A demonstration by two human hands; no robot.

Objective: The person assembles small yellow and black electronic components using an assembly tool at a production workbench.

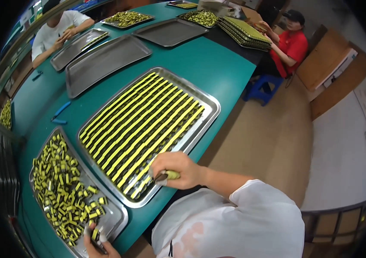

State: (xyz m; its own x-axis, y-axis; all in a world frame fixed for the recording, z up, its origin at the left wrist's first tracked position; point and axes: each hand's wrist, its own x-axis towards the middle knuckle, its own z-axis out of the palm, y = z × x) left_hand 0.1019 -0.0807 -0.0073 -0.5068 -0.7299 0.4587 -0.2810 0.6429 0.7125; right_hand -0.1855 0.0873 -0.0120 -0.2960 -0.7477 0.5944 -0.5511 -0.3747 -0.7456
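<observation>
Small blocks [60, 185], yellow and black, lie in a messy heap on the left. More blocks stand in neat slanting rows on a big metal tray [211, 103] in the middle, making bright yellow stripes with dark gaps between.

The left hand [100, 246] is at the near end of the heap, its finger and thumb pinching a few blocks. The right hand [178, 170] is curled over the near right edge of the big tray, gripping a yellow-green and dark piece [172, 174]; its shape is partly hidden.

Both trays are shiny and smooth, with raised rims and round corners. The heap's tray [115, 211] is beside the big one. The table [208, 60] is flat and green. A tool with blue handles [60, 122] lies left of the rows. Farther off are dark trays [107, 62], a person in white [64, 23], a person in red [292, 47] and a blue stool [264, 89] on a brown floor [251, 142].
</observation>
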